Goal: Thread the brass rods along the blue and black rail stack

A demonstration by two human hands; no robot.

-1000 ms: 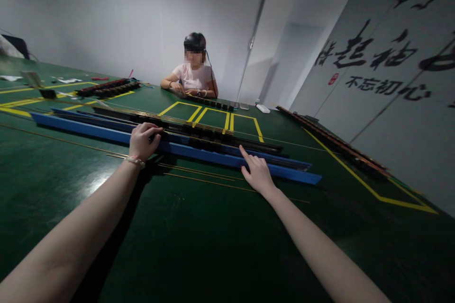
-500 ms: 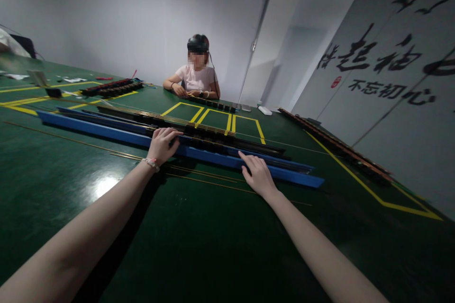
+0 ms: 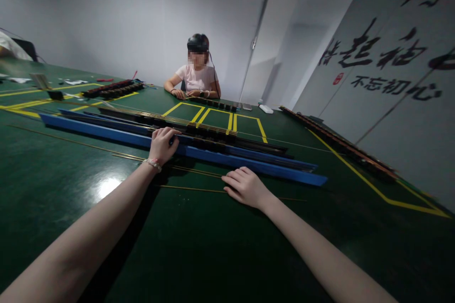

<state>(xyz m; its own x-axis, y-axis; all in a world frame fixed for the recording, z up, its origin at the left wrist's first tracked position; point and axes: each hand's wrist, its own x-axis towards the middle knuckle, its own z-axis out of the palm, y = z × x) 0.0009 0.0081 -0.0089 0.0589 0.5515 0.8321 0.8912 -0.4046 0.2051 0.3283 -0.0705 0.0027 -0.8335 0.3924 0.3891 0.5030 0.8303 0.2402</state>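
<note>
A long blue tray [image 3: 284, 170] lies across the green table [image 3: 199, 246], with dark strips and black blocks [image 3: 209, 144] in and behind it. My left hand [image 3: 164, 144] is at the tray's near wall, its fingers curled over the edge onto something dark that I cannot make out. Thin brass rods [image 3: 194, 189] rest on the table on the near side of the tray. Over the right part of these rods is my right hand [image 3: 245, 187], palm down, fingers a little bent and touching or just above the rods. More brass rods [image 3: 156, 116] lie behind the tray.
Across the table sits a person [image 3: 197, 75] wearing a headset, hands at a row of black blocks [image 3: 213, 104]. Dark strip bundles lie at the back left [image 3: 113, 89] and along the right side [image 3: 341, 144]. Yellow tape [image 3: 263, 130] marks the table.
My right hand has moved from the tray's near wall towards me and slightly left, down to the brass rods. My left hand has stayed at the tray.
</note>
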